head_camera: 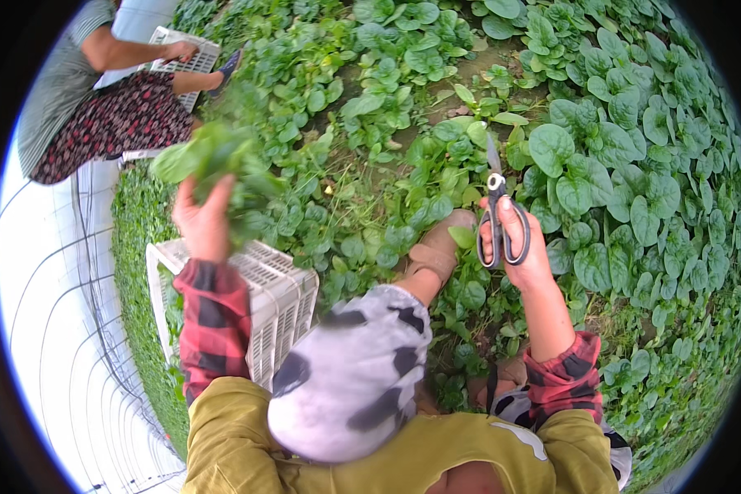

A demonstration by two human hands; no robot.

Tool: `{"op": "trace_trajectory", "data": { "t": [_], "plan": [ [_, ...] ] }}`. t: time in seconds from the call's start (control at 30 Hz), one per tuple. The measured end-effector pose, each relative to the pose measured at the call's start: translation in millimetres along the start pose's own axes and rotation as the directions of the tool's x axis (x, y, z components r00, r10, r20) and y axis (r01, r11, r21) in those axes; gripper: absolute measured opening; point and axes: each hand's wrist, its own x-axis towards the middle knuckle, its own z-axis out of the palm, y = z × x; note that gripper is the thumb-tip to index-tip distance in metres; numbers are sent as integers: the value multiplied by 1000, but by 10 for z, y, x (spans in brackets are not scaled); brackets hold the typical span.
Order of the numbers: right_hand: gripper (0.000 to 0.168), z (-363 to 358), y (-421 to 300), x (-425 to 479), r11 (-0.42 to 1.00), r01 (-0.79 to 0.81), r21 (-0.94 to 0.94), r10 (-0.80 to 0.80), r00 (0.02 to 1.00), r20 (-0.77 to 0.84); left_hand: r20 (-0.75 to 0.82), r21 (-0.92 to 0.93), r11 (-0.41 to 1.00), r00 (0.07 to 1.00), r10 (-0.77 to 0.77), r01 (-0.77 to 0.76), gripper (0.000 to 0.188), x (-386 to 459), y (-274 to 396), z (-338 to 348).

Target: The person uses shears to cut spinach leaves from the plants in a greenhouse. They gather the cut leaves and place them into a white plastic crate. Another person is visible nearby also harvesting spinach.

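Note:
A blurred bunch of leafy greens (213, 160) is gripped in my left hand (202, 216), raised beside the near crate. That white plastic crate (281, 296) stands at my left knee, and some leaves show through its open side. My right hand (522, 247) holds a pair of scissors (497, 228) with dark handles, fingers through the loops. The blades point away from me and look closed together, over low leafy plants (457, 148). Just left of the scissors, my brown shoe (435, 247) is planted among the leaves.
Broad-leaved plants (617, 154) grow densely on the right. At the upper left another person (99, 92) sits low, one hand at a second white crate (207, 55). A pale plastic greenhouse wall (49, 278) with curved ribs runs along the left.

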Motion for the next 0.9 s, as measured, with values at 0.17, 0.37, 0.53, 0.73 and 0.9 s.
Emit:
{"op": "trace_trajectory", "data": {
  "t": [0.17, 0.37, 0.53, 0.73, 0.9],
  "plan": [
    [51, 213, 22, -483, 993, 44, -112, -49, 998, -47, -350, 290, 953, 917, 189, -86, 31, -254, -52, -1773],
    [54, 398, 189, -839, 966, 61, -252, -67, 998, -16, -375, 620, 752, 926, 37, 221, 76, -558, -1376, -3329],
    [52, 79, 102, -1075, 943, 35, -331, -96, 981, -170, -188, 900, 379, 976, -108, 215, 76, -347, -3095, -3202],
    [42, -168, -117, -1472, 910, -49, -411, -74, 958, -277, 99, 924, 380, 928, -358, 48, 67, -344, -3687, -2638],
    [36, -738, -254, -1721, 867, -147, -475, 7, 959, -285, 200, 786, 600, 857, -474, 148, 60, -492, -3158, -2717]
  ]
}}
